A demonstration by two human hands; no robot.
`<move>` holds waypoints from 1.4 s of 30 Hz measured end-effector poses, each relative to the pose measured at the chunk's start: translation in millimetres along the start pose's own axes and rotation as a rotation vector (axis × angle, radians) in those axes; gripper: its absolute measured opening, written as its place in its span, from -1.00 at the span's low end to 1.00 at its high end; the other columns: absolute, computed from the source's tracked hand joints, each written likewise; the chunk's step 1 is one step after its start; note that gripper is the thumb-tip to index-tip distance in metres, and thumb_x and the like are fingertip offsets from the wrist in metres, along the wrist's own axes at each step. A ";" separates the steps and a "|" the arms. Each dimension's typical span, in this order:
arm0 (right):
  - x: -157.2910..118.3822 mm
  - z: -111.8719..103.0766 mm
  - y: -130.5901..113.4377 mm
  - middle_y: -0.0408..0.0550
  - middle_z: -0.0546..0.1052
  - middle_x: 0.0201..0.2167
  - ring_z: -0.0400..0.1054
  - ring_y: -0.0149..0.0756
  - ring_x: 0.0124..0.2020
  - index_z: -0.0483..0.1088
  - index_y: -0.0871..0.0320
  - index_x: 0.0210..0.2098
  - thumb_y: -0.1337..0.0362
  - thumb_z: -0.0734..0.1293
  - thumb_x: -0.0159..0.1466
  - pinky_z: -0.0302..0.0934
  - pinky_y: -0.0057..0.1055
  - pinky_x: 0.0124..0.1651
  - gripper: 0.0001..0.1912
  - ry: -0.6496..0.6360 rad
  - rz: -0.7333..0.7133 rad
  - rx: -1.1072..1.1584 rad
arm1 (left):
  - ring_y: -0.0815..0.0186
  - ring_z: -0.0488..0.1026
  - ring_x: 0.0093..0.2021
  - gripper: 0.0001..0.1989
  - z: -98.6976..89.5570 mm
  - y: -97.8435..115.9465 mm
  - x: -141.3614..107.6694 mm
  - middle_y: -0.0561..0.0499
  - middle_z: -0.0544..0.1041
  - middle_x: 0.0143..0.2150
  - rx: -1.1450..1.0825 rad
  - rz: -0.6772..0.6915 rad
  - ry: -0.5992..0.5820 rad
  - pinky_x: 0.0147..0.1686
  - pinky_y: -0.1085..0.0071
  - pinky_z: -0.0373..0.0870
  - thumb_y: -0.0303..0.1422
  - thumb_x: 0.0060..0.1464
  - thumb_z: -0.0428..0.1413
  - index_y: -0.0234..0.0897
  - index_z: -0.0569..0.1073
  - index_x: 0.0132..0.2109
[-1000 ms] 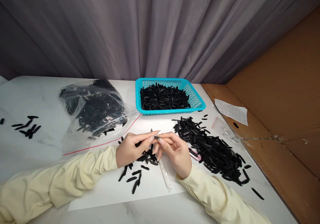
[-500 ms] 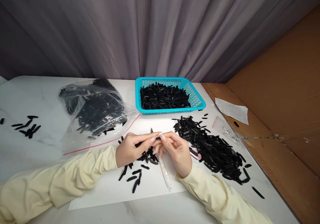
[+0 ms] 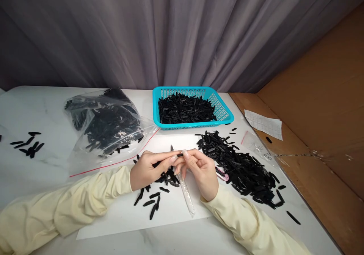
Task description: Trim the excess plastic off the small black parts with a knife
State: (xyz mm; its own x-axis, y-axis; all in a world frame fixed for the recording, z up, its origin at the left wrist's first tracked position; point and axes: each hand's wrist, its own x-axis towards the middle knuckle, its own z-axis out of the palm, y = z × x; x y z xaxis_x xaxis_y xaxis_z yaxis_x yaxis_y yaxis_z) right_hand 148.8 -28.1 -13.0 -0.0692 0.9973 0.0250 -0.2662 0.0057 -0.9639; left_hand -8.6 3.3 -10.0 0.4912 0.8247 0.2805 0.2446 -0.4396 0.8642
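Between the fingertips of both hands is a small elongated black piece (image 3: 180, 155). My left hand (image 3: 149, 170) pinches its left end, and my right hand (image 3: 200, 173) has thumb and fingers closed on the right end. Beneath the hands a knife lies on the white paper sheet (image 3: 113, 221); its clear-wrapped handle (image 3: 186, 196) points toward me, and the dark blade tip shows above the fingers. Loose black pieces (image 3: 153, 205) are scattered on the sheet under and beside my left hand. A larger pile of them (image 3: 241, 167) lies right of my right hand, with a pink item (image 3: 224, 176) at its edge.
A turquoise basket (image 3: 193, 125) with many black pieces stands at the back. Left of it lies a clear zip bag (image 3: 85, 148) full of the same pieces. Several more (image 3: 28, 145) lie far left. Cardboard (image 3: 318, 114) with a paper slip (image 3: 263, 124) borders the right side.
The black piece shows more plainly between the fingertips, where a pale glint was before. My hands stay nearly in place, while the view has shifted slightly.
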 end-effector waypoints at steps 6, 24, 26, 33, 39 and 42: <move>0.2 -0.4 0.8 -0.04 0.51 -0.57 0.34 -0.40 -0.65 0.34 0.23 -0.45 0.15 0.25 0.24 0.16 -0.51 -0.63 -0.74 -0.036 0.018 0.005 | 0.51 0.18 -0.70 -0.68 1.3 -2.8 -2.8 0.09 0.39 -0.69 -0.020 0.011 0.012 -0.66 0.62 0.23 -0.41 0.15 -0.04 -0.50 0.51 -0.09; -0.8 -3.5 4.8 -0.02 0.52 -0.53 0.35 -0.40 -0.64 0.37 0.24 -0.37 0.20 0.22 0.27 0.13 -0.53 -0.66 -0.78 -0.124 -0.025 0.077 | 0.54 0.16 -0.69 -0.69 1.2 -2.0 -2.3 0.14 0.34 -0.70 -0.041 -0.006 -0.010 -0.63 0.66 0.23 -0.41 0.16 -0.06 -0.45 0.52 -0.11; 0.0 -4.1 5.6 -0.01 0.52 -0.52 0.34 -0.40 -0.64 0.36 0.24 -0.36 0.21 0.22 0.27 0.13 -0.53 -0.66 -0.79 -0.134 -0.028 0.088 | 0.54 0.17 -0.68 -0.69 1.1 -1.1 -2.1 0.13 0.36 -0.68 -0.040 -0.016 -0.011 -0.62 0.66 0.24 -0.41 0.17 -0.07 -0.46 0.52 -0.10; 1.1 -3.6 5.0 -0.01 0.52 -0.50 0.34 -0.42 -0.63 0.34 0.23 -0.39 0.23 0.23 0.27 0.13 -0.55 -0.66 -0.80 -0.137 -0.010 0.124 | 0.53 0.18 -0.68 -0.67 0.9 -0.7 -2.0 0.10 0.41 -0.65 -0.023 -0.014 0.002 -0.63 0.65 0.23 -0.39 0.16 -0.06 -0.49 0.51 -0.09; 1.2 -3.1 4.6 -0.02 0.51 -0.51 0.34 -0.41 -0.63 0.32 0.22 -0.39 0.22 0.25 0.25 0.13 -0.55 -0.67 -0.82 -0.139 -0.001 0.133 | 0.52 0.17 -0.69 -0.67 1.5 -2.6 -2.2 0.12 0.34 -0.69 0.007 -0.010 0.009 -0.65 0.62 0.22 -0.38 0.16 -0.06 -0.49 0.51 -0.09; 2.0 -3.1 4.6 -0.02 0.52 -0.51 0.34 -0.41 -0.63 0.32 0.22 -0.40 0.20 0.26 0.24 0.13 -0.56 -0.68 -0.81 -0.140 0.013 0.138 | 0.51 0.15 -0.70 -0.66 1.4 -3.6 -3.0 0.13 0.30 -0.70 0.012 -0.011 0.003 -0.67 0.61 0.20 -0.38 0.16 -0.07 -0.48 0.51 -0.08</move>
State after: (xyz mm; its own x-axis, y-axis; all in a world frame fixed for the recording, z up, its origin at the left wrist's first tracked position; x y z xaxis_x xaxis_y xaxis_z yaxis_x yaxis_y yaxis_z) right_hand 150.4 -25.9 -18.2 -0.2037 0.9773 0.0581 -0.3925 -0.0272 -0.9194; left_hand -9.8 1.8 -14.6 0.4861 0.8303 0.2726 0.2602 -0.4353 0.8619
